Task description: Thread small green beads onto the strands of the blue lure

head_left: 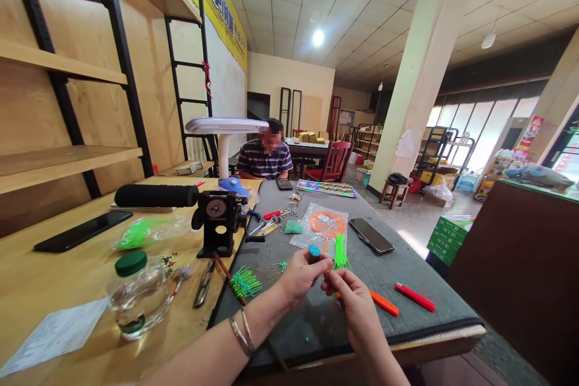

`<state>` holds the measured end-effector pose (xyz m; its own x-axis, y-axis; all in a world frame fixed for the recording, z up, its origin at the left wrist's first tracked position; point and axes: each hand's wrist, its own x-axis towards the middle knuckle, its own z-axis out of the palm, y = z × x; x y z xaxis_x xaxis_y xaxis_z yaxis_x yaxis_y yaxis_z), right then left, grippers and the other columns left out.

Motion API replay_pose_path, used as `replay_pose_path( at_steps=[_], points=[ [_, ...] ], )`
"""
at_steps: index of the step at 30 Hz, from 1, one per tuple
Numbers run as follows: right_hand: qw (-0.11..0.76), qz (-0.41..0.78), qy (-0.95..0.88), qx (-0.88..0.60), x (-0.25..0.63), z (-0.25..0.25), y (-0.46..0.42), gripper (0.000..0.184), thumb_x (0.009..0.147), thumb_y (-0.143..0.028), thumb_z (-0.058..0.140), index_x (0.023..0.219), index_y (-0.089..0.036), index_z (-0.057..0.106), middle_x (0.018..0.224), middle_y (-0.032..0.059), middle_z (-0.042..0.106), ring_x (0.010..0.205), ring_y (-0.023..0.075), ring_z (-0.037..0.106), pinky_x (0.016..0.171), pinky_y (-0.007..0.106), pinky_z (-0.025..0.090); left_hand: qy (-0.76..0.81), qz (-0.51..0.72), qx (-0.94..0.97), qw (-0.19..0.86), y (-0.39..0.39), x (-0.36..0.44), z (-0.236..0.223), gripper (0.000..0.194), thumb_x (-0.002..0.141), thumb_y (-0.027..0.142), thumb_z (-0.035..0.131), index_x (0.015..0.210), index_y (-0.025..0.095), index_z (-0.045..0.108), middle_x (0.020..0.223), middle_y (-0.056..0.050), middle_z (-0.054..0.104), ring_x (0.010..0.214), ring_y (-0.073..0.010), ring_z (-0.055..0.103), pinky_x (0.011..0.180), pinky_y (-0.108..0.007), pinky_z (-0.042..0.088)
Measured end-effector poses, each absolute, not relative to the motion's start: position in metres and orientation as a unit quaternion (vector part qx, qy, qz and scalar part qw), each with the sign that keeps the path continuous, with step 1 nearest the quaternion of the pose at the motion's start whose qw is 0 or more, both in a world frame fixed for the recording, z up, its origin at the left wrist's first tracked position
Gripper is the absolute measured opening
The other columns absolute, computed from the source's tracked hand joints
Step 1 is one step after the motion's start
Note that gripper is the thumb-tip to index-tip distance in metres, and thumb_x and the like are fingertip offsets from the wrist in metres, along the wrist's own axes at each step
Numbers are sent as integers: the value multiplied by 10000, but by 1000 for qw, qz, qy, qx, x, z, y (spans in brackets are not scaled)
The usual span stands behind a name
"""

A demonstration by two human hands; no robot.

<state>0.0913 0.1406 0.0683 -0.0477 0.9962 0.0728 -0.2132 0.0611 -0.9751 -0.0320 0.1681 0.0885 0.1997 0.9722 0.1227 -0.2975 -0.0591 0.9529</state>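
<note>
A small bright-blue cluster [314, 250], rounded and knobbly like packed beads, sits in the left grip [296, 274], raised over the table's grey mat [321, 321]. Its bumpy top shows above the fingers, which hide its underside. Whatever lies between the meeting fingertips is too covered to make out.

Held a small blue cluster [313, 250] in the left hand [296, 277], just below the middle of the frame, and had the right hand [355, 298] bent close against its fingertips. Saw bright green strands [341, 252] just behind both, an orange coil [316, 223] in clear plastic above, a dark phone [371, 236] farther right, and a red bar [415, 297] at lower right. Faced a seated person [265, 158] near the centre, with a black machine [217, 223] left of centre and a green-lidded jar [138, 297] at lower left.
</note>
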Motion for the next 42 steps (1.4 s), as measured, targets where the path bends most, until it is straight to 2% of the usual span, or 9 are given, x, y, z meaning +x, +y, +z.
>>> replay_pose_path(
  at_steps=[7, 15, 26, 30, 33, 36, 39, 42],
  points=[
    [484, 587, -472, -446, 94, 70, 150, 365, 641, -491, 731, 742, -143, 691, 670, 70, 710, 663, 162, 611, 461, 178, 293, 380, 593, 422, 571, 179, -37, 91, 339, 480, 362, 817, 584, 142, 581, 428, 94, 433, 377, -24, 275, 397, -207, 173],
    [461, 616, -455, -449, 97, 65, 149, 345, 624, -442, 750, 757, -129, 694, 743, 110, 744, 672, 172, 656, 436, 158, 330, 397, 617, 379, 565, 189, -42, 90, 416, 409, 391, 834, 580, 155, 537, 454, 96, 437, 379, -18, 268, 377, -196, 149],
    [446, 622, -469, -440, 104, 59, 147, 363, 657, -465, 742, 787, -129, 698, 774, 105, 740, 695, 176, 673, 425, 150, 373, 403, 602, 386, 572, 193, -46, 84, 429, 439, 413, 817, 636, 156, 537, 474, 105, 409, 385, -20, 276, 367, -181, 146],
    [446, 614, -494, -425, 107, 61, 148, 435, 651, -497, 748, 904, -146, 704, 872, 113, 737, 779, 208, 673, 474, 192, 445, 396, 565, 409, 598, 187, -47, 87, 407, 474, 418, 813, 660, 154, 564, 432, 116, 365, 366, -21, 235, 370, -190, 111],
    [476, 615, -483, -401, 105, 67, 150, 478, 633, -507, 761, 965, -174, 676, 853, 94, 733, 809, 224, 671, 521, 229, 482, 388, 535, 448, 602, 180, -46, 91, 398, 497, 443, 802, 641, 150, 573, 413, 114, 362, 357, -20, 199, 376, -205, 108],
    [500, 614, -471, -389, 99, 72, 153, 452, 618, -513, 768, 887, -169, 652, 728, 54, 703, 667, 178, 648, 479, 210, 443, 371, 517, 531, 560, 174, -45, 95, 354, 559, 442, 772, 603, 136, 600, 450, 77, 438, 394, -35, 276, 405, -210, 194],
    [525, 591, -466, -397, 94, 70, 154, 407, 598, -506, 781, 710, -163, 591, 530, -29, 581, 435, 71, 469, 397, 167, 312, 356, 501, 593, 519, 175, -47, 94, 293, 620, 401, 734, 593, 132, 621, 517, 37, 515, 495, -74, 409, 501, -215, 322],
    [544, 567, -461, -412, 95, 64, 151, 420, 593, -514, 775, 632, -176, 529, 449, -79, 466, 387, 38, 325, 385, 167, 213, 409, 481, 642, 436, 183, -50, 89, 229, 702, 357, 645, 657, 133, 633, 608, 10, 578, 581, -103, 480, 594, -228, 386]
  ],
)
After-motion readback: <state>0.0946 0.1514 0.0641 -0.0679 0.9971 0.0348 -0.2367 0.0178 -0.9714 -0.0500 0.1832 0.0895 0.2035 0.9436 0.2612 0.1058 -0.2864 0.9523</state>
